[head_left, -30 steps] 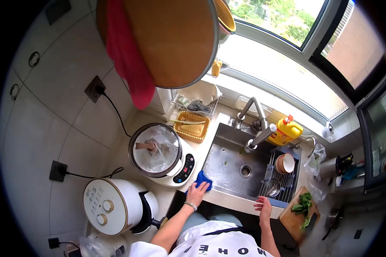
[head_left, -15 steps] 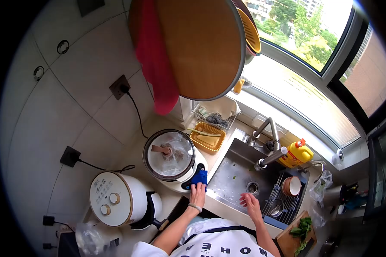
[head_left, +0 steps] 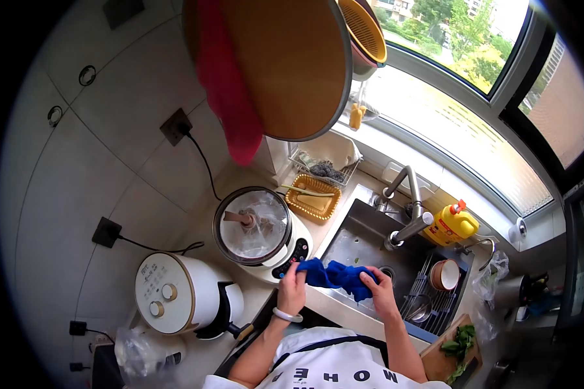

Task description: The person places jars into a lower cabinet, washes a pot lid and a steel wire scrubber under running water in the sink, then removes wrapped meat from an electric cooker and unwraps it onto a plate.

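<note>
Blue cloth spanning two hands beside the sink

The desk is running along the sink's near edge as a pale strip, with the person's forearms reaching across it. To the left, the pot and its control panel are bordering the work space; farther left, a white appliance is pointing its handle toward the left forearm. On the right, the drying rack is filling one end of the sink, and the chopping board with greens is lying just beyond the right forearm. The sink's basin is opening beneath and beyond the cloth's right part, the tap leaning over it.

The cloth is hanging bunched between the hands. The left hand is pinching its left end near the panel's lower corner — thumb and fingers closing together. The right hand is gripping the other end over the sink — thumb lying on top, the remaining fingers partly hidden.
</note>
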`<state>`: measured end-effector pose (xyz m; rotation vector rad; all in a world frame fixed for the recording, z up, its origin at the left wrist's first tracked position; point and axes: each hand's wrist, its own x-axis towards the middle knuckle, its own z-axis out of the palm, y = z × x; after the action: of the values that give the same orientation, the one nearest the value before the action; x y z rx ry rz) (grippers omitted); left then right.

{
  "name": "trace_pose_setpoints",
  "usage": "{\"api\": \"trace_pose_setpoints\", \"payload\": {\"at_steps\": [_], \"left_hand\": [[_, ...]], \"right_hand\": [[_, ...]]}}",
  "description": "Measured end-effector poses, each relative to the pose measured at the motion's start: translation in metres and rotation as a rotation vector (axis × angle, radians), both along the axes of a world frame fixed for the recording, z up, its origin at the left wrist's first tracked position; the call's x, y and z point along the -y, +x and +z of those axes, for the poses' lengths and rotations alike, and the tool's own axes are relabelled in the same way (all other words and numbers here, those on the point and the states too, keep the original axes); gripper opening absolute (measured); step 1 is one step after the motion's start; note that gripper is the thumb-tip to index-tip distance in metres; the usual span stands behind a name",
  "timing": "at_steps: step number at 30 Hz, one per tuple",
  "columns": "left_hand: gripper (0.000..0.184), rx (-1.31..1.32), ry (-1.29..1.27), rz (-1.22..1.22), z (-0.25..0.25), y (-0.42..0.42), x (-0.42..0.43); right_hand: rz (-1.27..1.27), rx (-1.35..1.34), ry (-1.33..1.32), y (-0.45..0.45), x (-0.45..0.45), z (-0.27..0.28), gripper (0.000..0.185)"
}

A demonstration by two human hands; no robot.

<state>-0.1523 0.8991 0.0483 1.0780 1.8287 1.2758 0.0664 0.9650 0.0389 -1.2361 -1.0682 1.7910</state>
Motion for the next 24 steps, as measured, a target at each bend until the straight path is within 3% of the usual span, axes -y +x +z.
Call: {"api": "trace_pose_setpoints", "payload": {"at_steps": [2, 3, 8, 10, 13, 16, 17, 18, 20, 21, 22, 24], "left_hand": [[0.025, 0.051, 0.169, 0.077, -0.021, -0.012, -0.005], [0.027, 0.183, 0.117, 0.022, -0.013, -0.020, -0.004], [0.027, 0.203, 0.195, 0.042, 0.028, -0.021, -0.008], [0.026, 0.182, 0.213, 0.002, 0.036, -0.018, -0.007], [0.027, 0.433, 0.178, -0.235, 0.038, -0.008, -0.004], [0.028, 0.744, 0.086, -0.496, 0.086, 0.014, -0.005], [0.028, 0.791, 0.107, -0.561, 0.076, 0.024, -0.006], [0.031, 0.779, 0.100, -0.662, 0.083, 0.030, -0.010], [0.036, 0.891, 0.129, -0.730, 0.081, 0.044, -0.017], [0.036, 0.889, 0.136, -0.727, 0.085, 0.049, -0.023], [0.043, 0.911, 0.141, -0.698, 0.093, 0.053, -0.029], [0.051, 0.934, 0.148, -0.661, 0.091, 0.054, -0.031]], "right_hand": [[-0.073, 0.052, 0.093, 0.010, -0.004, 0.011, 0.021], [-0.110, 0.060, 0.112, 0.016, -0.006, 0.016, 0.020], [-0.341, 0.218, 0.372, 0.042, -0.009, 0.017, 0.017], [-0.410, 0.129, 0.384, 0.045, -0.007, 0.022, 0.019], [-0.451, 0.130, 0.400, 0.041, 0.000, 0.042, 0.017], [-0.150, 0.993, 0.871, 0.034, 0.005, 0.068, 0.044], [0.002, 0.849, 0.852, 0.034, 0.006, 0.062, 0.062], [0.211, 0.703, 0.852, 0.033, 0.009, 0.055, 0.067], [0.463, 0.247, 0.388, 0.025, 0.021, 0.051, 0.069], [0.332, 0.180, 0.153, 0.027, 0.030, 0.033, 0.070], [0.383, 0.555, 0.092, 0.027, 0.029, 0.036, 0.054], [-0.138, -0.047, 0.042, 0.026, 0.042, 0.008, 0.032]]}}
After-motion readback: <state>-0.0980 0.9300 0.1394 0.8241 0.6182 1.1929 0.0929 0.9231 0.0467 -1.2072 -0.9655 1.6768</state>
